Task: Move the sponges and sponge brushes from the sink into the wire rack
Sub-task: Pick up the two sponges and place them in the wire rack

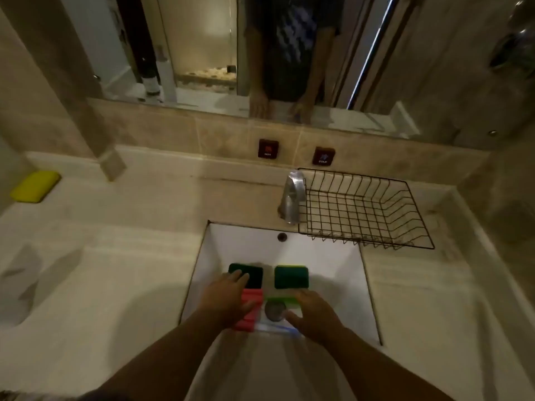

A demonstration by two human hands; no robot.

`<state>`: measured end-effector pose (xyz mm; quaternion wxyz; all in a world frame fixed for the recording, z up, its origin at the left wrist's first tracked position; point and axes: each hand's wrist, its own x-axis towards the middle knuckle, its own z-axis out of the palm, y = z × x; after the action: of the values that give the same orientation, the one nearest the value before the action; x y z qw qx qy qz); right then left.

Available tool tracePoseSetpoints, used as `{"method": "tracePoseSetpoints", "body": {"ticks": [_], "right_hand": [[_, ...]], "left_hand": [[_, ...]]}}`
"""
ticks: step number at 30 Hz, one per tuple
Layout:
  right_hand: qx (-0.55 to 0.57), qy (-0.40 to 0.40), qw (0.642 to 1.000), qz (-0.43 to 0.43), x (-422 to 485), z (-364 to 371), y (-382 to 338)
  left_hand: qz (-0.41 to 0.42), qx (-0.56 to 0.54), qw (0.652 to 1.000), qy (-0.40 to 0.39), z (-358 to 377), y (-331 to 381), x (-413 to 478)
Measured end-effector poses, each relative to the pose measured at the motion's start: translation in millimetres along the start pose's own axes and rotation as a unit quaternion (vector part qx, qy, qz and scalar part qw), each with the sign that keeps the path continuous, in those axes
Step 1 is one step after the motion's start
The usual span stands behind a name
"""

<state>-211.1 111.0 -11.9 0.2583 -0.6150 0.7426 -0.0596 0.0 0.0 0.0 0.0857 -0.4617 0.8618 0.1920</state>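
In the white sink (335, 264) lie a dark green sponge (254, 274) at back left and a green sponge with a yellow edge (291, 276) at back right. Nearer me are a red ribbed sponge (249, 316) and a light green item (285, 301) beside the drain (275, 309). My left hand (228, 299) rests with spread fingers over the red sponge and the dark green sponge's corner. My right hand (315, 316) lies over the light green item and a clear blue-edged piece (275, 328); its grip is hidden. The black wire rack (362, 209) stands empty behind the sink at right.
A chrome faucet (292, 198) stands between the sink's back edge and the rack's left end. A yellow sponge (36, 186) lies on the counter at far left. Hot and cold wall buttons (268, 149) sit below the mirror (260, 53).
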Motion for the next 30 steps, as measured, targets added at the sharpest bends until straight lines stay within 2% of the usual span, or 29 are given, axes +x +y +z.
{"method": "tracePoseSetpoints", "body": {"ticks": [5, 13, 23, 30], "right_hand": [[0.009, -0.037, 0.998, 0.046, 21, 14, -1], [0.012, -0.048, 0.997, 0.059, 40, 25, 5], [0.012, -0.026, 0.999, 0.038, 82, 25, 26], [-0.043, 0.039, 0.998, -0.018, 110, 33, 48]], "left_hand": [[0.004, -0.002, 1.000, -0.027, 10, -24, 30], [0.009, -0.016, 0.998, -0.068, 27, -36, 60], [-0.039, -0.057, 0.997, -0.026, 46, -28, 88], [-0.003, -0.048, 0.998, 0.051, 58, -26, 110]]}}
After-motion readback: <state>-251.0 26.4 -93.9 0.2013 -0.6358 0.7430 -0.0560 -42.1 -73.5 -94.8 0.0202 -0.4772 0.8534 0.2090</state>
